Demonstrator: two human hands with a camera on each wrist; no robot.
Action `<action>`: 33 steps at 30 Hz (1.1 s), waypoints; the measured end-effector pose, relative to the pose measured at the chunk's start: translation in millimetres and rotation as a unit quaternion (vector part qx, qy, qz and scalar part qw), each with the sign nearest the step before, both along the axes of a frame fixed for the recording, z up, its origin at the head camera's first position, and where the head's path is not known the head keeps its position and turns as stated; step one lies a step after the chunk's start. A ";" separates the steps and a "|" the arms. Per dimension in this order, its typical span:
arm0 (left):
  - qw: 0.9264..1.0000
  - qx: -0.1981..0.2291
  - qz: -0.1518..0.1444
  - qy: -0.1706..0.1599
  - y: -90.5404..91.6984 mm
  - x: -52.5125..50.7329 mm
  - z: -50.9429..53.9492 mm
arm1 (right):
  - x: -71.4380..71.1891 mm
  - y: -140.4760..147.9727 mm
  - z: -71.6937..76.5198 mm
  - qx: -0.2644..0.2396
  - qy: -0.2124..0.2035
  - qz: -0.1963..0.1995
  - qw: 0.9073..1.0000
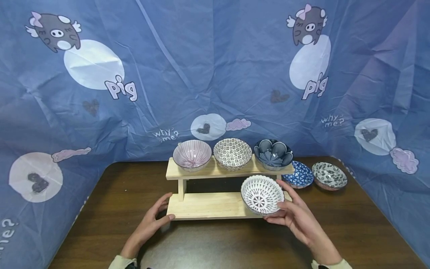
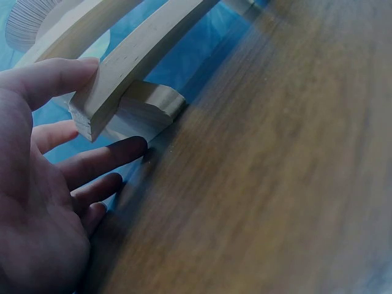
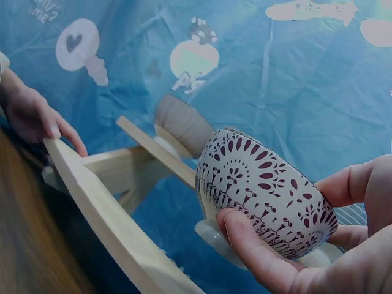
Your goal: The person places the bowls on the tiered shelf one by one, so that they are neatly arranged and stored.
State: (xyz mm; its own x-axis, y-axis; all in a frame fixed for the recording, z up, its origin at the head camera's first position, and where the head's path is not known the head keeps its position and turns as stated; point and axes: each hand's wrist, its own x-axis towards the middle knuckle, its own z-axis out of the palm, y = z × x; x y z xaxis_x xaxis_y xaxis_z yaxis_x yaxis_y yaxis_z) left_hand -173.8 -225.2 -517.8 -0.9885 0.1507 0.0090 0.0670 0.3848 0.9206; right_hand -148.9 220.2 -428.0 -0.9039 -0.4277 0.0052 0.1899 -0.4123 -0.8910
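Observation:
My right hand (image 1: 299, 216) grips a small white bowl (image 1: 262, 195) by its right side, tilted above the right part of the lower shelf. Dark red patterning covers the bowl's outside (image 3: 263, 193) in the right wrist view; whether its base touches the shelf cannot be told. The two-tier wooden stand (image 1: 208, 205) has its left end between the thumb and index finger of my left hand (image 1: 151, 220); the other fingers lie loosely below the plank (image 2: 144, 61). On the upper shelf sit a pink-striped bowl (image 1: 192, 154), a checkered bowl (image 1: 232, 153) and a dark blue bowl (image 1: 273, 154).
Behind the stand's right end, on the brown table (image 1: 208, 246), are a blue triangle-patterned bowl (image 1: 302, 175), partly hidden, and a black-and-white floral bowl (image 1: 329, 175). A blue printed cloth (image 1: 188, 67) encloses the back and sides.

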 end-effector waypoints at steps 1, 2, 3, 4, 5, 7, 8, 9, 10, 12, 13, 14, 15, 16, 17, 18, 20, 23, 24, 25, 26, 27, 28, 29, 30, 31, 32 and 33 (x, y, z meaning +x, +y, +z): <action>1.000 0.000 -0.001 0.000 -0.1 0.2 0.0 | -0.3 -3.0 0.5 0.002 -0.002 0.001 1.000; 1.000 0.001 0.000 0.002 -0.1 0.4 0.2 | -0.6 -6.1 1.2 0.006 -0.005 0.001 1.000; 1.000 0.002 -0.001 0.002 -0.2 0.5 0.5 | -1.0 -9.3 2.0 0.010 -0.006 0.002 1.000; 1.000 0.002 -0.001 0.002 -0.2 0.5 0.8 | -1.4 -12.6 2.7 0.013 -0.007 0.003 1.000; 1.000 0.002 -0.002 0.002 -0.4 0.6 1.1 | -1.8 -15.8 3.4 0.016 -0.007 0.005 1.000; 1.000 0.001 -0.002 0.003 -0.5 0.5 1.3 | -2.7 -22.4 4.6 0.018 -0.006 0.011 1.000; 1.000 0.002 -0.001 0.002 -0.5 0.5 1.4 | -3.2 -25.6 4.9 0.016 -0.004 0.015 1.000; 1.000 0.001 -0.002 0.002 -0.5 0.4 1.4 | -3.8 -28.6 5.1 0.013 -0.003 0.019 1.000; 1.000 0.001 -0.001 0.002 -0.5 0.2 1.2 | -4.4 -31.5 5.1 0.010 -0.002 0.024 1.000; 1.000 0.001 -0.002 0.003 -0.4 0.2 0.7 | -5.7 -37.3 5.0 0.005 -0.002 0.030 1.000; 1.000 0.001 -0.002 0.003 -0.4 0.0 0.5 | -6.2 -40.0 4.9 0.003 -0.003 0.032 0.999; 1.000 0.001 -0.003 0.004 -0.3 0.0 0.2 | -6.6 -42.7 4.8 0.003 -0.004 0.033 0.999; 1.000 0.001 -0.003 0.005 -0.3 0.0 0.0 | -7.0 -45.4 4.8 0.005 -0.006 0.033 0.999; 1.000 0.001 -0.004 0.006 -0.3 -0.1 -0.3 | -7.4 -48.1 4.7 0.006 -0.008 0.033 0.999; 1.000 0.002 -0.005 0.007 -0.3 0.0 -0.4 | -7.8 -50.8 4.7 0.009 -0.011 0.033 0.999; 1.000 0.002 -0.005 0.007 -0.5 -0.1 -0.5 | -8.2 -53.6 4.7 0.012 -0.014 0.032 0.999; 1.000 0.003 -0.005 0.008 -0.7 0.0 -0.3 | -9.0 -59.2 4.5 0.018 -0.019 0.032 0.999; 1.000 0.000 -0.006 0.006 -1.3 -0.3 -0.3 | -10.5 -67.9 3.6 0.023 -0.029 0.032 0.999; 1.000 -0.001 -0.006 0.006 -1.4 -0.4 -0.3 | -11.0 -70.8 3.2 0.024 -0.032 0.032 0.999; 1.000 -0.002 -0.006 0.006 -1.5 -0.5 -0.4 | -11.5 -73.8 2.8 0.026 -0.034 0.033 0.999; 1.000 -0.003 -0.007 0.006 -1.4 -0.5 -0.5 | -11.9 -76.7 2.2 0.028 -0.037 0.034 0.998; 1.000 -0.003 -0.008 0.008 -1.4 -0.3 -0.7 | -12.3 -79.5 1.6 0.029 -0.038 0.035 0.998; 1.000 -0.002 -0.008 0.010 -1.4 -0.3 -0.7 | -12.7 -82.5 1.2 0.031 -0.039 0.036 0.998; 1.000 -0.002 -0.009 0.012 -1.3 -0.2 -0.7 | -13.2 -85.3 0.7 0.031 -0.041 0.037 0.998; 1.000 -0.002 -0.008 0.013 -1.3 -0.1 -0.6 | -13.5 -88.2 0.4 0.031 -0.042 0.039 0.998; 1.000 -0.002 -0.007 0.014 -1.2 0.0 -0.6 | -13.9 -91.0 -0.2 0.031 -0.042 0.040 0.998; 1.000 -0.002 -0.007 0.015 -1.3 0.2 -0.7 | -14.4 -93.5 -0.8 0.031 -0.041 0.042 0.998; 1.000 -0.003 -0.007 0.015 -1.4 0.3 -0.7 | -14.8 -96.2 -1.4 0.030 -0.042 0.044 0.998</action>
State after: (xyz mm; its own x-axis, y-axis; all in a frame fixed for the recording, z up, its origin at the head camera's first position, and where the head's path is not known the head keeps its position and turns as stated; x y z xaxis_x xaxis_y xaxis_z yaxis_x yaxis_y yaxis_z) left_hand -173.5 -226.5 -518.5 -0.9857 0.1644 0.0381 0.1003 0.3886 0.9159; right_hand -163.7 124.0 -429.4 -0.8593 -0.5022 -0.0973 0.2981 -0.3369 -0.8931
